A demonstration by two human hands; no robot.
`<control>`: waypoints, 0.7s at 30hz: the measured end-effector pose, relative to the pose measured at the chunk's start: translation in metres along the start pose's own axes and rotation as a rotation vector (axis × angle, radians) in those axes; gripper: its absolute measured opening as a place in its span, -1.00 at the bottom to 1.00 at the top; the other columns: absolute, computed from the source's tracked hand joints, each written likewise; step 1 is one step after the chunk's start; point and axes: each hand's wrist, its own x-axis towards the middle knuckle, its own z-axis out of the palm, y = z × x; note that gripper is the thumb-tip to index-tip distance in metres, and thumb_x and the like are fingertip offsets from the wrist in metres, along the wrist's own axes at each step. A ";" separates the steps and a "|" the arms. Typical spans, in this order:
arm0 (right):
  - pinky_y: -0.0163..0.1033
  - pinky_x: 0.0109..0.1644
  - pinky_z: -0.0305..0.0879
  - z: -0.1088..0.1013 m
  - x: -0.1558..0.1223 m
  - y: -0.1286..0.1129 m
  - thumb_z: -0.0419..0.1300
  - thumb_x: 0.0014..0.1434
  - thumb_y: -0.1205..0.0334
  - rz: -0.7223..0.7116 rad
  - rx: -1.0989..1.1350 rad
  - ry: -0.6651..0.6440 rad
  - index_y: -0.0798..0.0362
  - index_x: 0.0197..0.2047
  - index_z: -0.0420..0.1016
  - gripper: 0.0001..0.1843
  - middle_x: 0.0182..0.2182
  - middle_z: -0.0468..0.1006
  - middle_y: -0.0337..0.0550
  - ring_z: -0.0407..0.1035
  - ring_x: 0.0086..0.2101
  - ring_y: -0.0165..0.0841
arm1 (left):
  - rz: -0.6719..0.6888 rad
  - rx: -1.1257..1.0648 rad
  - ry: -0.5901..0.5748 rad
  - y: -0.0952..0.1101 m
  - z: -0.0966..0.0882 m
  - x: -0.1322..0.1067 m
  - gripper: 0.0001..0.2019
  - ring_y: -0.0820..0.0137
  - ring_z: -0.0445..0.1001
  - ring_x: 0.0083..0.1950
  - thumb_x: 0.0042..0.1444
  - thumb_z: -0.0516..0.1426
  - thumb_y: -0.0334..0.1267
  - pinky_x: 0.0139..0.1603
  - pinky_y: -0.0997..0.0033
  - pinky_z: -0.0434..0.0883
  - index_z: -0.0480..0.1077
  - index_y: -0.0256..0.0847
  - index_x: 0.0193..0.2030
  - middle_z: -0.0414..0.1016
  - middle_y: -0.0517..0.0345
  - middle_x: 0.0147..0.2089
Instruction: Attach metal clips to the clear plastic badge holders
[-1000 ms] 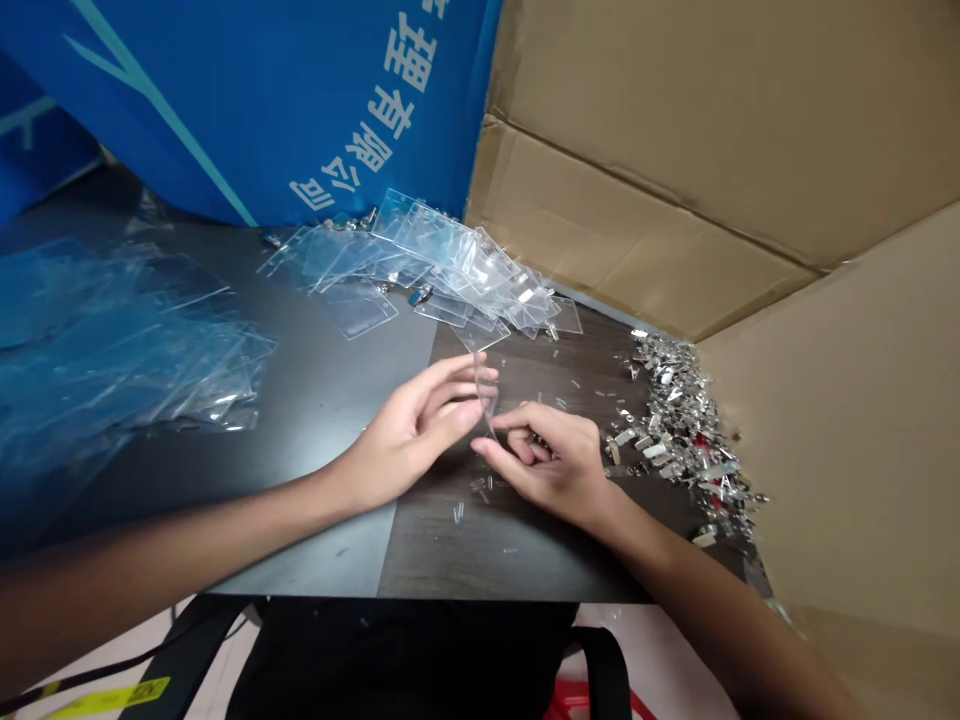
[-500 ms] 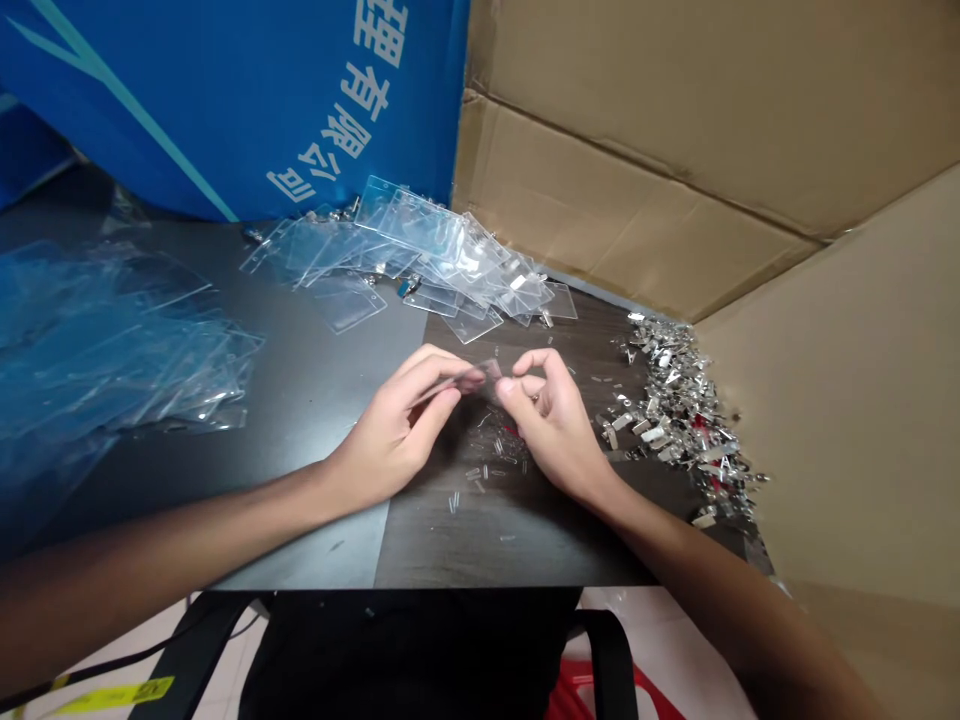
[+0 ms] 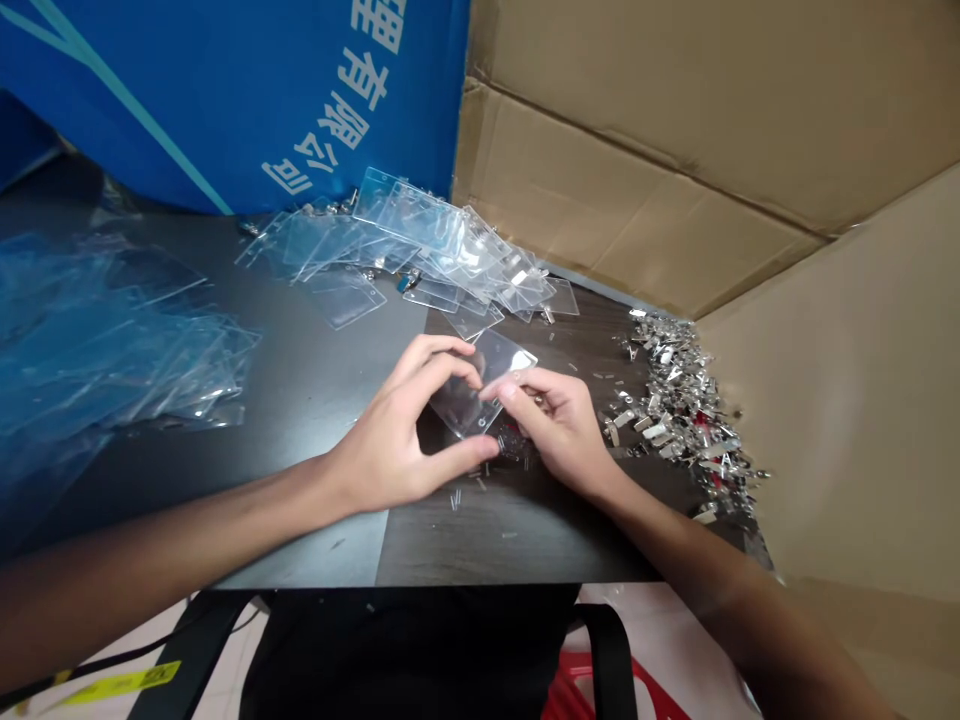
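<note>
A clear plastic badge holder (image 3: 501,358) is between my hands above the dark table, its broad face turned up. My right hand (image 3: 559,430) pinches it near one edge between thumb and forefinger; the other fingers curl inward. My left hand (image 3: 394,430) has its thumb and fingers spread apart around the holder's left side. Its fingertips are close to the holder, and whether they touch it I cannot tell. Small clear plastic bits (image 3: 455,499) lie scattered on the tabletop below my hands.
Clear badge holders (image 3: 442,235) are heaped at the back, some with metal clips. Another large heap of clear holders (image 3: 127,340) lies at left. Metal clips (image 3: 675,400) are piled at right, along the cardboard wall (image 3: 840,400). A blue printed sheet (image 3: 225,90) stands behind.
The badge holder has turned from nearly edge-on to face up. My left fingers have let go of it and spread, while my right hand has closed its pinch on it.
</note>
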 end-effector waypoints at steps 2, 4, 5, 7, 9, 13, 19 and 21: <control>-0.17 -0.16 0.46 0.002 -0.004 -0.002 0.30 0.48 -0.05 -0.076 -0.120 -0.031 -0.02 -0.27 0.73 -0.63 -0.36 0.67 -0.14 0.56 -0.29 -0.25 | -0.110 -0.037 0.005 0.001 0.002 0.001 -0.73 -0.01 0.49 0.41 0.31 0.37 -0.08 0.48 -0.14 0.47 0.41 -0.11 -0.09 0.51 -0.15 0.30; -0.16 -0.14 0.46 0.003 -0.007 -0.003 0.26 0.51 0.04 -0.130 -0.206 -0.044 -0.03 -0.25 0.74 -0.67 -0.34 0.70 -0.12 0.57 -0.28 -0.24 | -0.153 -0.127 -0.010 0.001 0.004 0.003 -0.76 0.04 0.51 0.40 0.33 0.34 -0.15 0.48 -0.11 0.50 0.35 -0.11 -0.15 0.52 -0.13 0.27; -0.17 -0.18 0.42 0.003 -0.008 -0.004 0.25 0.51 0.07 -0.148 -0.246 -0.040 -0.02 -0.26 0.73 -0.67 -0.37 0.68 -0.14 0.53 -0.34 -0.27 | -0.165 -0.197 -0.015 0.001 0.005 0.003 -0.78 0.07 0.51 0.42 0.34 0.32 -0.17 0.49 -0.10 0.51 0.35 -0.11 -0.13 0.52 -0.12 0.26; -0.20 -0.29 0.30 0.003 -0.009 -0.004 0.23 0.52 0.12 -0.170 -0.313 -0.030 -0.01 -0.28 0.70 -0.67 -0.47 0.57 -0.22 0.37 -0.46 -0.35 | -0.203 -0.328 -0.001 0.001 0.007 0.003 -0.81 0.12 0.52 0.43 0.34 0.30 -0.22 0.52 -0.06 0.52 0.35 -0.11 -0.10 0.52 -0.08 0.25; -0.22 -0.33 0.22 0.003 -0.009 -0.003 0.23 0.51 0.14 -0.187 -0.351 -0.049 -0.01 -0.29 0.67 -0.68 -0.53 0.43 -0.29 0.22 -0.52 -0.39 | -0.244 -0.391 0.012 0.001 0.009 0.003 -0.77 0.15 0.54 0.44 0.28 0.30 -0.31 0.54 -0.07 0.52 0.32 -0.10 -0.06 0.53 -0.05 0.26; -0.23 -0.32 0.21 0.004 -0.009 -0.003 0.28 0.47 0.13 -0.180 -0.343 -0.165 -0.03 -0.21 0.69 -0.77 -0.55 0.33 -0.37 0.17 -0.53 -0.41 | -0.260 -0.381 -0.013 -0.001 0.010 0.000 -0.68 0.14 0.59 0.43 0.25 0.23 -0.44 0.52 -0.09 0.54 0.25 -0.08 0.04 0.55 -0.06 0.32; -0.21 -0.27 0.23 0.004 -0.009 -0.005 0.26 0.48 0.15 -0.111 -0.324 -0.153 -0.02 -0.07 0.70 -0.82 -0.52 0.35 -0.38 0.20 -0.51 -0.41 | -0.323 -0.453 0.056 -0.003 0.008 0.002 -0.70 0.18 0.64 0.36 0.33 0.19 -0.41 0.33 0.09 0.62 0.22 -0.08 0.09 0.60 -0.08 0.23; -0.21 -0.26 0.23 0.004 -0.008 -0.003 0.24 0.46 0.19 -0.047 -0.298 -0.140 -0.03 -0.02 0.67 -0.84 -0.50 0.34 -0.40 0.21 -0.51 -0.41 | -0.351 -0.464 0.089 -0.003 0.007 0.005 -0.68 0.21 0.69 0.23 0.31 0.26 -0.38 0.20 0.18 0.66 0.23 -0.09 0.07 0.61 -0.04 0.16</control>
